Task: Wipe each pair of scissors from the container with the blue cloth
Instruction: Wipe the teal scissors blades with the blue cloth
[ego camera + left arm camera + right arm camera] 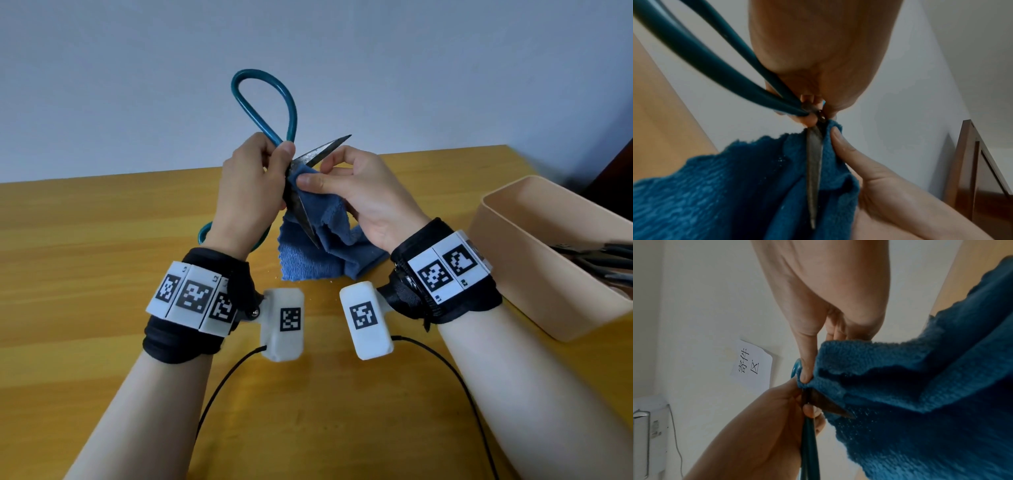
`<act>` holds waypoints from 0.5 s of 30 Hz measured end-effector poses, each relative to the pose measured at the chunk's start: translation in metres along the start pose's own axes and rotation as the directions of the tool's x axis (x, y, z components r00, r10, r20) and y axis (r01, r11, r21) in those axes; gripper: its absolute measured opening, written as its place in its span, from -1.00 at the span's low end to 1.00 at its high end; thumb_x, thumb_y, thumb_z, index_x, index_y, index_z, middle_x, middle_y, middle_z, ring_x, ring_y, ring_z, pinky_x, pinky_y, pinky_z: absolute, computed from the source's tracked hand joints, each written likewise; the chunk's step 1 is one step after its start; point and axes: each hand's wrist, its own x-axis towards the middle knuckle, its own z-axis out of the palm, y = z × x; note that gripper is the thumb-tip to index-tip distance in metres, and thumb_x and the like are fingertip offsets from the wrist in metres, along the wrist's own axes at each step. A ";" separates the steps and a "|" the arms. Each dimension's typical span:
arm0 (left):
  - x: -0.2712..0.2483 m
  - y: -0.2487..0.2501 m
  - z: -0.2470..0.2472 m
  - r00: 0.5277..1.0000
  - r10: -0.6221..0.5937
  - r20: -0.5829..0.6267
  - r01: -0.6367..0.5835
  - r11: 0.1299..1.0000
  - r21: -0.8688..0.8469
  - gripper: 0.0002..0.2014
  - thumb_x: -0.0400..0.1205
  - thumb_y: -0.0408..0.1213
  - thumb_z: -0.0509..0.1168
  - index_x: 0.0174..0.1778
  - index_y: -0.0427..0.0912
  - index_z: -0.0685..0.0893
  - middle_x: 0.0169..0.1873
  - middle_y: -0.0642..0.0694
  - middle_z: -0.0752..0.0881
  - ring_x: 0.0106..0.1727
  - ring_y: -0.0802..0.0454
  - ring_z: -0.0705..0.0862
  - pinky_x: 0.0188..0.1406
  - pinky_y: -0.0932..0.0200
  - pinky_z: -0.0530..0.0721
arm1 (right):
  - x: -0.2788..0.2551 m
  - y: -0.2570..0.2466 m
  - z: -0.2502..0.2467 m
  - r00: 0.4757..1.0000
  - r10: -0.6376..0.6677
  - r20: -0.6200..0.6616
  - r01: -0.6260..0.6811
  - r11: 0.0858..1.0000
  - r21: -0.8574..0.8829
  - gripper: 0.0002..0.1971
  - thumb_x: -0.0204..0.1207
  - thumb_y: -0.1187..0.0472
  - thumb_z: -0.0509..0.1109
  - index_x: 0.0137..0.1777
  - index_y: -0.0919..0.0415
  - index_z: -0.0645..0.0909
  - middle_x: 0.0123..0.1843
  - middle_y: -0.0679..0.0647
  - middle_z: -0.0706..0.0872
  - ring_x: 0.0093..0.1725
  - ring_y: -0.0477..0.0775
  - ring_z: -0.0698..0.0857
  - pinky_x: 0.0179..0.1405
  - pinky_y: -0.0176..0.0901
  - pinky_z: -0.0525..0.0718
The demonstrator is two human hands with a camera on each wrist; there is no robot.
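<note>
1. On the wooden worktop (102, 219), at its right side, stands a beige container (534, 274) with dark scissors (603, 257) inside.
2. Above the worktop, the left hand (246, 192) grips the teal-handled scissors (267, 109), blades spread.
3. The right hand (363, 192) pinches the blue cloth (322, 253) onto one blade near the pivot; its lower end trails on the worktop.

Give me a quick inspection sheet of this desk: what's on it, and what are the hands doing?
Surface: wooden table, a few crumbs near the cloth.
Job's things: teal-handled scissors open, blades apart; blue cloth on one blade; beige container at right holds more scissors.
Clutter: nothing seen.
Hands: left hand grips the scissors near the pivot; right hand pinches the cloth.
Cables: black cables from the wrist cameras.
Surroundings: plain wall; paper sign.
</note>
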 end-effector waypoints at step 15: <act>-0.005 0.006 0.002 0.999 -0.035 0.009 0.035 0.999 -0.011 -0.68 0.78 -0.08 0.21 -0.26 -0.15 0.47 -0.48 -0.03 0.64 -0.50 -0.03 0.63 -0.25 -0.14 0.63 | 0.001 -0.002 -0.001 0.996 -0.035 -0.086 0.037 0.999 0.021 -0.56 0.33 0.39 0.68 -0.06 0.19 0.42 -0.19 0.21 0.84 -0.28 0.12 0.82 -0.35 -0.13 0.71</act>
